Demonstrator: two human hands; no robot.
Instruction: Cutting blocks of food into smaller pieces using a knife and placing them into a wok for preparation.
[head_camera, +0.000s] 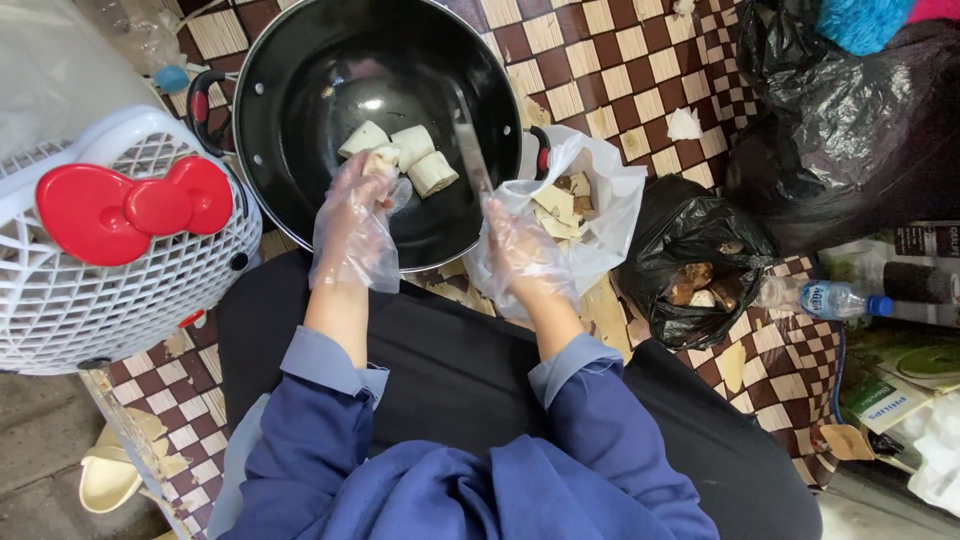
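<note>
2 gloved hands above black pot (300, 90) on checkered floor (620, 60)

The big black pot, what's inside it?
Inside the round black metal pot lie three pale peeled root chunks. The left hand, in a clear plastic glove, holds another chunk over it. The hand and a knife blade cover part of the pot's bottom.

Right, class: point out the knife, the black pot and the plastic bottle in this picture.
knife (470, 150): head view, middle of the blade, held in the right hand (520, 250).
black pot (300, 60): head view, bare inner wall, upper left.
plastic bottle (825, 299): head view, its labelled middle.
</note>
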